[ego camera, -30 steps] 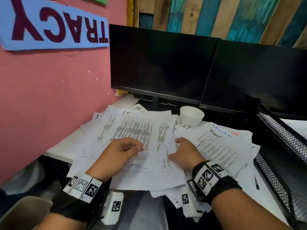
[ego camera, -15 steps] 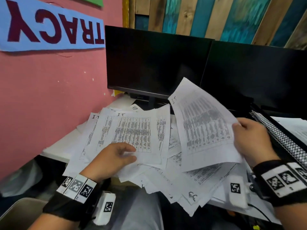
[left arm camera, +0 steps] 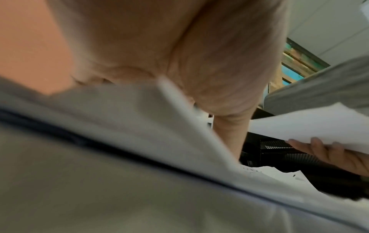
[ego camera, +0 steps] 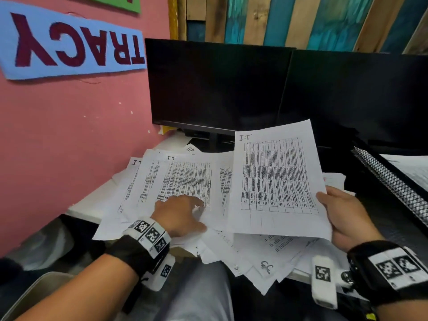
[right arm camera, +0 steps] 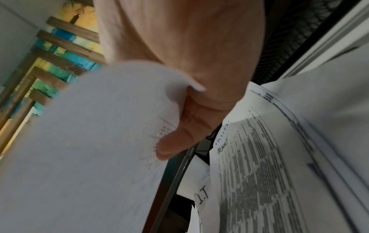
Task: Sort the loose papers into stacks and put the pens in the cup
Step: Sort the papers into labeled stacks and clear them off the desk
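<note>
**One sheet lifted, the heap pinned**

My right hand (ego camera: 347, 218) pinches the right edge of a printed sheet marked I-T (ego camera: 276, 179): thumb on the printed face, the other fingers (left arm camera: 319, 147) curled beneath it, as the left wrist view shows from below. The sheet is raised clear of the desk and tilted toward me, its table of dense text upright.

My left hand (ego camera: 179, 214) lies palm down on the loose papers (ego camera: 185, 181), forefinger stretched out over the topmost page, the rest of the fingers relaxed and flat. It holds nothing; it only presses. The left wrist view is too blurred to add much, though I think the pale mass filling it is that same pile.

The papers spread in an untidy overlapping heap across the white desk (ego camera: 92, 205), several hanging over its near edge toward my lap. Behind them stand two dark monitors (ego camera: 217, 84); a black mesh tray (ego camera: 389, 181) sits at the right, and a pink wall with a blue name sign (ego camera: 69, 42) at the left.
</note>
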